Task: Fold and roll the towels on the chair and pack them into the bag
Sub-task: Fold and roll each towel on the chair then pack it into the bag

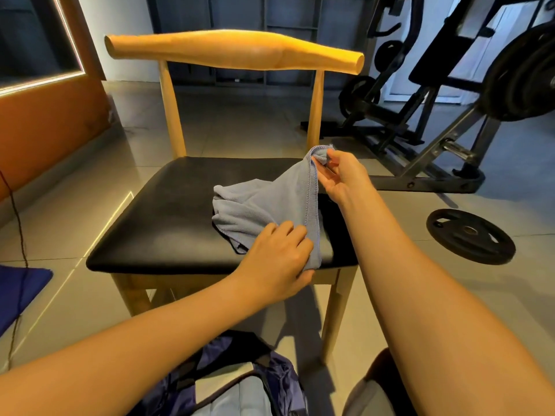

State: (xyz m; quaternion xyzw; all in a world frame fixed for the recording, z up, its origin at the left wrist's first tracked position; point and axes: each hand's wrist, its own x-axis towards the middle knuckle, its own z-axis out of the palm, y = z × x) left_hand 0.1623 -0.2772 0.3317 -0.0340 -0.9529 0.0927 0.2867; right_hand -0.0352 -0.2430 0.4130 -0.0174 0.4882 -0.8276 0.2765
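Right hand (339, 175) pinches a stitched corner of the grey-blue towel (270, 202) between thumb and fingertips, raised above the chair seat's (168, 211) right rear corner. Left hand (276, 259) curls round the same hem at the seat's front right edge. The rest lies crumpled on the seat's right half. It looks light, soft and limp, so corners and hem seem the best holds. The bag (234, 382) sits on the floor below.
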